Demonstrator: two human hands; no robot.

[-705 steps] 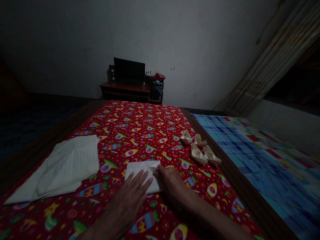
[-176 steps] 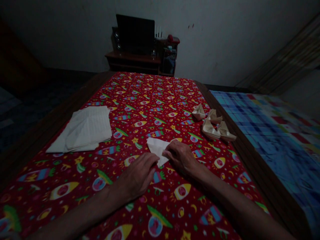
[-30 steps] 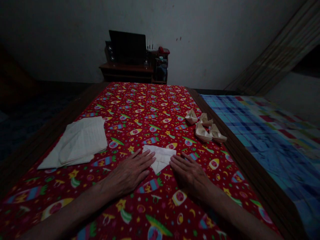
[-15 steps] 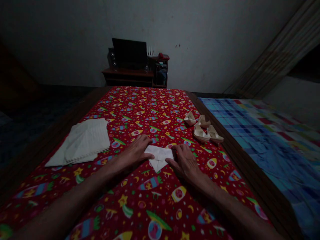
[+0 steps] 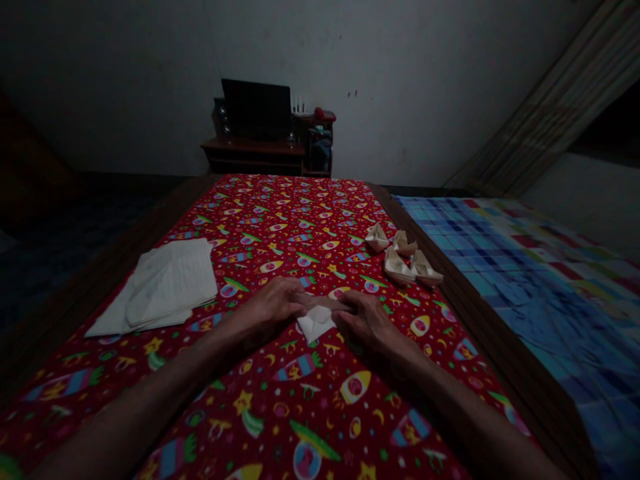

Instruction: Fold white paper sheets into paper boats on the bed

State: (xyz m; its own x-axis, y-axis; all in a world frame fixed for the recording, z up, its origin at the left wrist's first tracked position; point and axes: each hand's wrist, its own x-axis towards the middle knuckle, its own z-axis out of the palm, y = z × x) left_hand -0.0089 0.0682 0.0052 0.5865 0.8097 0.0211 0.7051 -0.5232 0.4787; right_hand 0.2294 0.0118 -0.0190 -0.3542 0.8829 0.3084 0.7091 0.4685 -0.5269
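Note:
A small folded sheet of white paper (image 5: 315, 323) lies in front of me, its pointed end towards me. Along its far side a strip stands up in shadow, pinched at both ends. My left hand (image 5: 280, 300) is closed on the left end, thumb on the near side. The right end is between the thumb and fingers of my right hand (image 5: 365, 317). Several folded paper shapes (image 5: 399, 267) with raised points sit together beyond my right hand. To the left lies a stack of paper sheets (image 5: 173, 283), slightly fanned out.
A red patterned cloth (image 5: 320, 413) covers the table, with dark wooden edges (image 5: 505, 347) on both sides. At the far end stands a desk (image 5: 253, 152) with a black monitor (image 5: 256, 107) and a red telephone (image 5: 325, 115). On the right is a bed with a plaid cover (image 5: 480, 267).
My hands lay flat on the paper's sides a second ago. They then took its far corners, and now the far edge is lifted and turned up towards me.

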